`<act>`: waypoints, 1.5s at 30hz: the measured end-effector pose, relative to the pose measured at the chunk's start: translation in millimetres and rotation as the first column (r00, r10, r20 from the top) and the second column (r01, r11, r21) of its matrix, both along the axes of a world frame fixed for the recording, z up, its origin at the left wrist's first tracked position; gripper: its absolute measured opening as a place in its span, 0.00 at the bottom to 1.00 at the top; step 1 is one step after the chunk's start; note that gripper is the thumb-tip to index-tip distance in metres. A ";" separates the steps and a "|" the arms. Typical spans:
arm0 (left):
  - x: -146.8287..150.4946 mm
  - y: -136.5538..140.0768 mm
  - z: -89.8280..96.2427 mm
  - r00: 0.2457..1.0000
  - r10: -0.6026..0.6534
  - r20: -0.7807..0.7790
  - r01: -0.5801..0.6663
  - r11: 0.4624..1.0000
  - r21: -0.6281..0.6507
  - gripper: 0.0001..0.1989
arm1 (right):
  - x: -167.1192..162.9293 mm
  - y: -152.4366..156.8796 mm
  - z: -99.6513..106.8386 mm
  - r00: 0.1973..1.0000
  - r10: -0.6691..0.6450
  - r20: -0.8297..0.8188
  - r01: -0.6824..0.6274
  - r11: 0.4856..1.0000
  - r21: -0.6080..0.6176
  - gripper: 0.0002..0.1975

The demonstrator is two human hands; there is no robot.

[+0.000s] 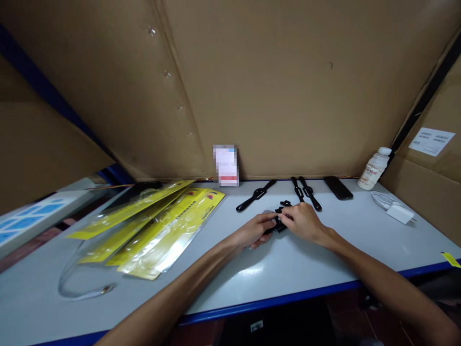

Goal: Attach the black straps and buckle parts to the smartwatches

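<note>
Both hands hold a black part well behind the blue edge

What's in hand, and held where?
A small black piece: the left hand grips its left end. The right hand is on its upper right; whether that's a grip can't be told.

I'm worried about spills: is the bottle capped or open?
Capped: the bottle has a white cap covering its top.

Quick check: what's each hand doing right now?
Left hand: closed, holding a black piece.
Right hand: closed at the same piece; exact grip hidden.
</note>
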State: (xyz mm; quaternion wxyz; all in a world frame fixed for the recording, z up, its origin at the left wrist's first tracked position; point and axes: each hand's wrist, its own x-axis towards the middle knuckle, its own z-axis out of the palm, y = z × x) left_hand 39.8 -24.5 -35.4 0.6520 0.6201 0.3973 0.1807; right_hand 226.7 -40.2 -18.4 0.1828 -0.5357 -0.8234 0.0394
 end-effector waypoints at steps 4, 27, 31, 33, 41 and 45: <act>1.6 -1.2 0.9 1.000 0.004 -0.012 -0.004 1.000 0.015 0.11 | -1.1 -0.3 -1.0 0.999 -0.045 0.027 0.045 0.999 -0.010 0.15; 0.4 2.4 -3.4 0.999 0.008 0.037 -0.008 1.000 -0.006 0.09 | 7.4 10.5 -3.6 0.971 0.055 -0.233 -0.087 0.988 -0.131 0.13; -9.6 8.4 2.7 0.990 -0.109 0.091 0.119 0.986 -0.113 0.14 | 23.5 14.0 7.3 0.945 0.138 -0.295 -0.176 0.979 -0.106 0.08; -14.5 11.3 5.4 0.979 -0.185 0.090 0.197 0.968 -0.155 0.16 | 27.6 12.4 11.8 0.930 0.208 -0.303 -0.254 0.960 -0.120 0.07; -19.4 13.9 5.8 0.971 -0.236 0.043 0.240 0.959 -0.150 0.14 | 21.2 4.7 13.6 0.921 0.300 -0.248 -0.338 0.933 -0.127 0.07; -19.1 13.7 7.7 0.970 -0.243 0.021 0.243 0.959 -0.142 0.13 | 21.8 6.2 10.8 0.920 0.301 -0.250 -0.338 0.934 -0.118 0.06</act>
